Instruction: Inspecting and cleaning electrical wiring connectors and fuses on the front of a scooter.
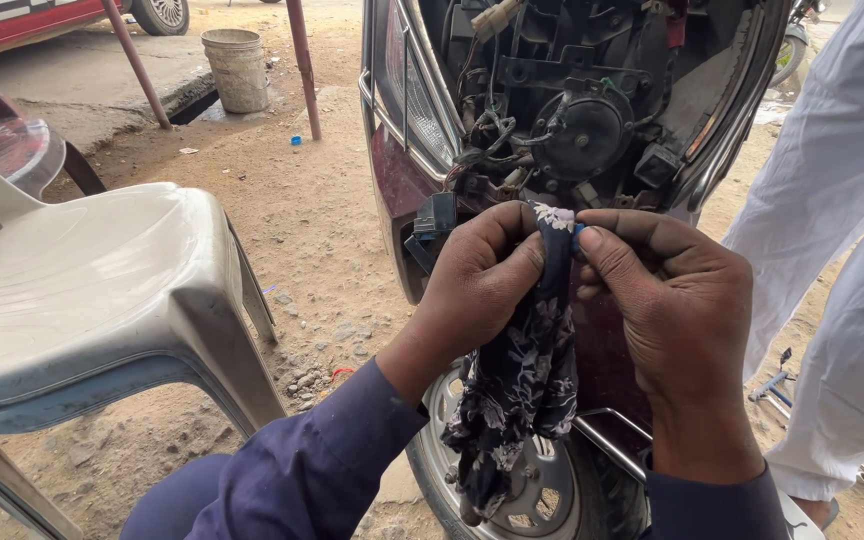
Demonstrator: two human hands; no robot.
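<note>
While both hands pinch the top of the dark floral cloth [524, 370] — left hand [477, 285] and right hand [674, 300] closed on it, a small blue piece barely showing at the right fingertips — the cloth hangs before the scooter's open front [572, 110], over the front wheel [542, 490]. Its loose tail could snag on the exposed wiring [492, 135] if lifted. What the cloth wraps is hidden; a bystander's white-trousered legs [832, 250] are cut off on the right.

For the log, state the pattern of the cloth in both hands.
Dark navy cloth with small white flowers; head view.
</note>
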